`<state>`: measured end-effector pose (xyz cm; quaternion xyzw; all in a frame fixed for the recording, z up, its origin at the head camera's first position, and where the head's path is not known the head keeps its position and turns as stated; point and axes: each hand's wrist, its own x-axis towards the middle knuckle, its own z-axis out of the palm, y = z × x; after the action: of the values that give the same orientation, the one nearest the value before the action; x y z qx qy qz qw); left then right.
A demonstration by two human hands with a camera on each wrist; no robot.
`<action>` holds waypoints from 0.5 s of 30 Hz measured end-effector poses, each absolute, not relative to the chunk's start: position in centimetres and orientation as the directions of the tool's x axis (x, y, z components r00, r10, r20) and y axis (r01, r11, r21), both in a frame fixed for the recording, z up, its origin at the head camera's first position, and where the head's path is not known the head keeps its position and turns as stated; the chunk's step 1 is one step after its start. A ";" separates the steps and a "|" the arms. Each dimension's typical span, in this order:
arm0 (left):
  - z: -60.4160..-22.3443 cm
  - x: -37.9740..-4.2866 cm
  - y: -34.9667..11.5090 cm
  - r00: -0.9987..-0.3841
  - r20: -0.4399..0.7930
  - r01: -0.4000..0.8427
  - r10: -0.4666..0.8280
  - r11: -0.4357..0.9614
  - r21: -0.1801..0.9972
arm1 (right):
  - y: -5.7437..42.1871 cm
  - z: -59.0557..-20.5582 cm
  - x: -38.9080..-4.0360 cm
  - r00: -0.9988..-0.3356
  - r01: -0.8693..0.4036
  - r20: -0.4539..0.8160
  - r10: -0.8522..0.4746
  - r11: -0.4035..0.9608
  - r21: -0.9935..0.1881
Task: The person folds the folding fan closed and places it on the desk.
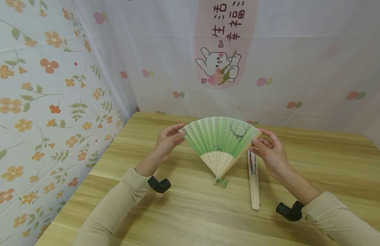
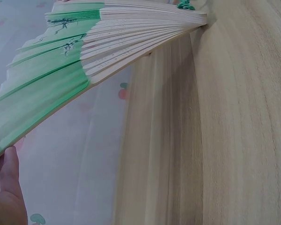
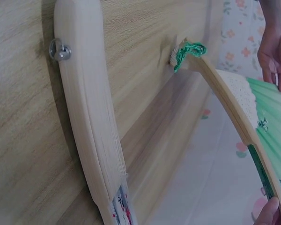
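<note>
A green folding fan [image 1: 208,136] with pale ribs and a dark branch print is spread out in the head view. My left hand [image 1: 167,140] pinches its upper left edge between thumb and fingers. On the other side, my right hand [image 1: 271,152] pinches the outer rib near the upper right corner. A green cord [image 3: 191,50] hangs at the fan's pivot, low over the tabletop. Below the right hand lies a second, folded fan [image 1: 254,184] with pale ribs and a printed leaf; the right wrist view shows its metal pivot ring [image 3: 61,51].
Both fans are over a wood-grain table [image 1: 190,218]. A white printed curtain [image 1: 165,51] hangs behind it, and a flowered curtain [image 1: 39,112] runs along the left side. Black wrist mounts [image 1: 159,185] sit on both forearms.
</note>
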<state>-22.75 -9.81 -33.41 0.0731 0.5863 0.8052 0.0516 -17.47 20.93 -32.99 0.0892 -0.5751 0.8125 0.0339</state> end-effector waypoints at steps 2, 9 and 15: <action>-33.4 -22.7 -9.8 -0.983 0.063 0.006 0.173 -0.310 0.951 | 20.9 -33.0 -17.5 -0.980 -0.162 0.190 -0.054 -0.335 -0.928; -33.5 -22.8 -9.7 -0.980 0.066 -0.002 0.190 -0.339 0.941 | 20.8 -32.8 -17.4 -0.976 -0.177 0.209 -0.067 -0.320 -0.931; -33.4 -22.8 -9.5 -0.977 0.068 -0.005 0.202 -0.340 0.940 | 20.7 -32.7 -17.4 -0.975 -0.180 0.211 -0.074 -0.299 -0.937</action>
<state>-22.85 -9.53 -33.42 0.0861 0.5709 0.8140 0.0635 -17.40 20.69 -32.72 0.1074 -0.5910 0.7988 0.0334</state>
